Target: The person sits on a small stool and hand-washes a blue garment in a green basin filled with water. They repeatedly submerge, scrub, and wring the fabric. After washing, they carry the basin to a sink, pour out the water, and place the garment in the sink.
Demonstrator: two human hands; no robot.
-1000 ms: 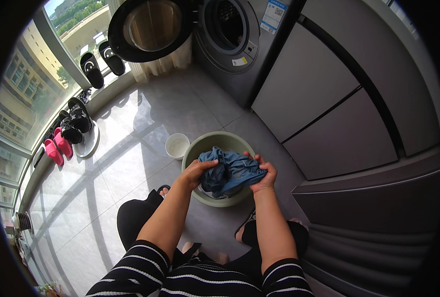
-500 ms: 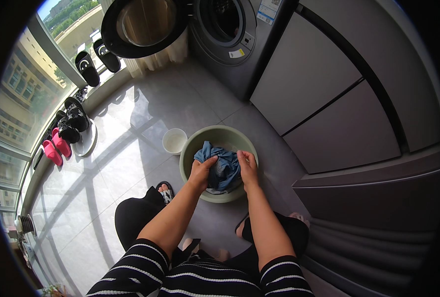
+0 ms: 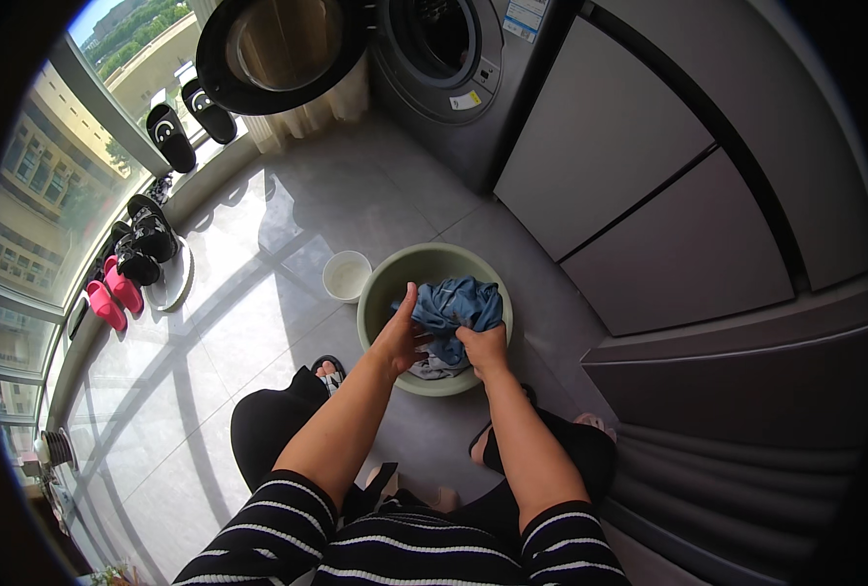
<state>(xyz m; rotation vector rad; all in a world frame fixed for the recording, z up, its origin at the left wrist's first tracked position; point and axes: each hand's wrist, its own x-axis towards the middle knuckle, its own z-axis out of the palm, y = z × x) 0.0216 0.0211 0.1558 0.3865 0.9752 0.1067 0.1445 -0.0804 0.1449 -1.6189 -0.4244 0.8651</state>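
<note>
A bunched blue cloth garment (image 3: pixel 458 301) hangs over a pale green basin (image 3: pixel 380 283) on the floor in front of me. My right hand (image 3: pixel 483 347) grips the garment near its lower right side, with the thumb on the fabric. At its left side my left hand (image 3: pixel 402 337) has its thumb raised and its fingers spread apart, close to the fabric. Below the garment, some greyish cloth (image 3: pixel 436 368) lies in the basin. What kind of garment the blue cloth is, I cannot tell.
A small white bowl (image 3: pixel 346 276) stands against the basin's left side. Behind is a washing machine (image 3: pixel 444 127) with its round door (image 3: pixel 287 49) swung open. Grey cabinet fronts (image 3: pixel 688 244) run along the right. Slippers (image 3: pixel 126 278) line the window side.
My left hand has let go of the garment and opened. The right hand has turned from a pinch at the edge to a grip lower down, and the garment has shifted right.
</note>
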